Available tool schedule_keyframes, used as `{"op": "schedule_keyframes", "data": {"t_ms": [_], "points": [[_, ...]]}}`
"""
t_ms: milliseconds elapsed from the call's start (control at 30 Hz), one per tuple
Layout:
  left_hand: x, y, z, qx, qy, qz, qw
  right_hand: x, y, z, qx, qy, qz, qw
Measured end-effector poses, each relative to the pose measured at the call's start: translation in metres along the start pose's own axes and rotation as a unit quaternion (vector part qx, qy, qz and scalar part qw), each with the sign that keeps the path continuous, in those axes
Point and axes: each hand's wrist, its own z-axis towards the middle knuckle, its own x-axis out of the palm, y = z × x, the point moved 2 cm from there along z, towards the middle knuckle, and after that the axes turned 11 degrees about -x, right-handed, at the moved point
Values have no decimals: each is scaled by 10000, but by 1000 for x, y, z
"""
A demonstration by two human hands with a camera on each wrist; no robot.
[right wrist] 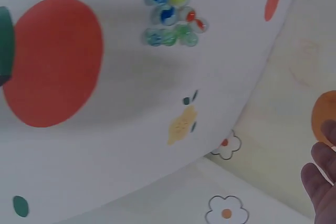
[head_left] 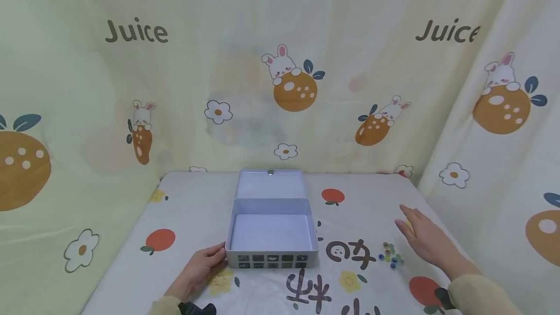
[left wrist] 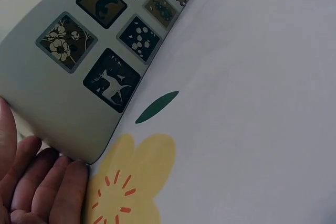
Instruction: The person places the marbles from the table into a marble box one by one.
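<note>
Metal, by the look of it, so probably stiff and light: a box (head_left: 271, 235), touched around its 8 o'clock by loosely bent fingers of the left hand (head_left: 198, 266), with nothing gripped. Out at 3 o'clock from the box, on the bench (head_left: 192, 208), a cluster of glassy marbles (head_left: 391, 256): likely hard, slippery, quick to roll; best pinched singly across the middle. Just past them, towards 2 o'clock, outstretched, unladen fingers of the right hand (head_left: 430, 244). Within the box, bare floor only; at its 12 o'clock, a tipped-back lid (head_left: 270, 184).
</note>
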Motion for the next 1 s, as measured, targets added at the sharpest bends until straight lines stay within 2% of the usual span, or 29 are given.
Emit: {"op": "schedule_keyframes", "data": {"t_ms": [167, 333, 567, 767, 1000], "points": [[-3, -5, -1, -63, -126, -14, 9999, 12, -12, -6, 94, 186, 277, 9994], [-2, -5, 0, -152, -156, -44, 9998, 27, -30, -12, 166, 545, 419, 9975], [-2, -1, 2, -96, 15, -101, 9999, 57, -51, -19, 926, 1249, 751, 9850], [-3, -1, 1, -161, 80, -199, 9996, 78, -57, -23, 1535, 1300, 1042, 9740], [-3, -1, 1, -128, 11, -62, 9999, 86, -54, -23, 1519, 1134, 861, 9781]]}}
